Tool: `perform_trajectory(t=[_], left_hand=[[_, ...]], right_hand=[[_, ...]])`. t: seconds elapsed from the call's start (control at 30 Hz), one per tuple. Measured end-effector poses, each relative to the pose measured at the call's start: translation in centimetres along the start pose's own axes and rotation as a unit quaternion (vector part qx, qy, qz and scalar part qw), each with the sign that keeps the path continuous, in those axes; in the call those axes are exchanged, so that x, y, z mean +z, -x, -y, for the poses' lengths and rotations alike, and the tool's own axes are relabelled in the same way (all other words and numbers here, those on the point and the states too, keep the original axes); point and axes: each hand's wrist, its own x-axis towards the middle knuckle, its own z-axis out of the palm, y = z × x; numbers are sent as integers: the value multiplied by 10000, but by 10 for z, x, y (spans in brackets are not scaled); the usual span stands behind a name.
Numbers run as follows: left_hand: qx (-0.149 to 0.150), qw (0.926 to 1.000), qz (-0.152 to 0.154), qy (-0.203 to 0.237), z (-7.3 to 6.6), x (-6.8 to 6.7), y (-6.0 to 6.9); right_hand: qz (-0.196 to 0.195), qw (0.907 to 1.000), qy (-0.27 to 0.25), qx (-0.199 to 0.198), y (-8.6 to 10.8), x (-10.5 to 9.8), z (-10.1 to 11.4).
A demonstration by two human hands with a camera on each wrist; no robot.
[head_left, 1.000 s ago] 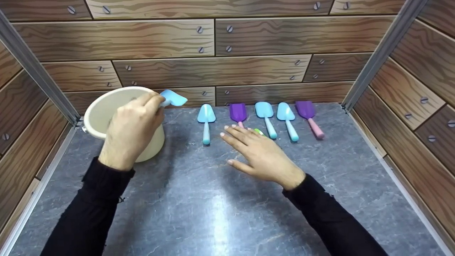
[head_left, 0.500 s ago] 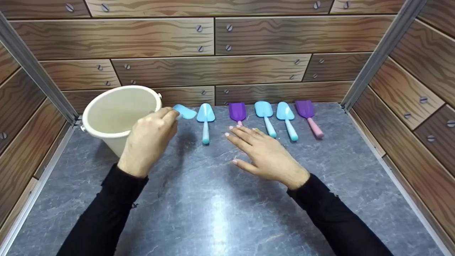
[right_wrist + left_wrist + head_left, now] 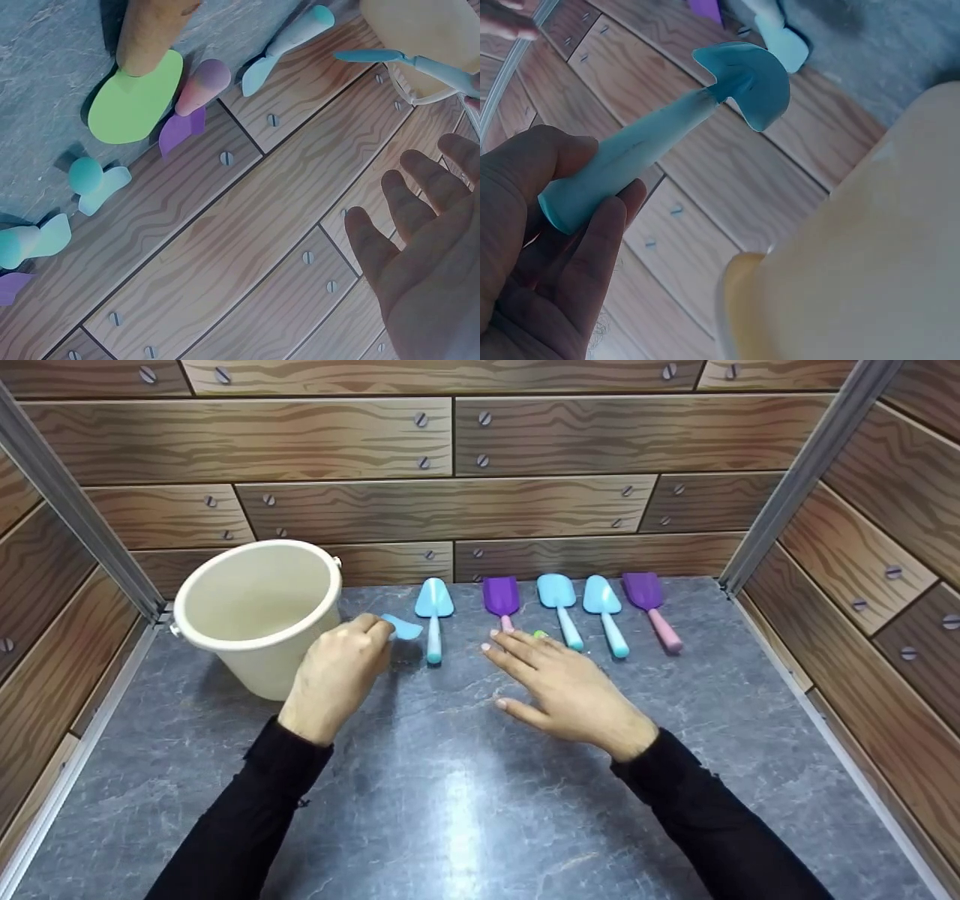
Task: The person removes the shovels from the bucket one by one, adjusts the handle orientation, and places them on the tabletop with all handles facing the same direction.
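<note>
My left hand [image 3: 341, 675] pinches the pale blue handle of a toy shovel [image 3: 634, 154] between thumb and fingers. The shovel's blue blade [image 3: 403, 627] points right, just above the grey surface. A cream bucket [image 3: 259, 649] stands upright to the left of this hand, its opening upward. My right hand [image 3: 574, 694] hovers with fingers spread and holds nothing. Beyond its fingertips lies a purple shovel [image 3: 501, 596] with a pink handle. A lime-green flat-headed tool [image 3: 139, 105] with a brown handle is largely hidden by the right hand in the head view.
A blue shovel [image 3: 434, 600] lies right of the held one. Farther right lie two more blue shovels [image 3: 556, 591] and another purple shovel [image 3: 643, 589], all near the back wall. Wood-patterned walls [image 3: 555, 435] enclose the grey surface [image 3: 457, 810] at the back and sides.
My left hand has carried the blue shovel away from over the bucket, rightward and down toward the surface. My right hand has drifted slightly right and down.
</note>
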Motion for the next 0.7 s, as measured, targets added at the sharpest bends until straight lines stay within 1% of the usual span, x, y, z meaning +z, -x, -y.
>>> perform_trajectory(t=[0.13, 0.27, 0.57, 0.7], left_hand=[[52, 9999, 30, -108, -1, 7, 4], [107, 9998, 115, -120, -1, 13, 8], [88, 9993, 290, -228, -2, 26, 17], [48, 9977, 462, -485, -6, 30, 19]], right_hand=[[30, 10000, -7, -34, 0, 2, 0], [21, 10000, -49, -57, 1, 2, 0], [58, 9999, -20, -95, 2, 4, 1], [56, 9999, -76, -75, 3, 4, 1]])
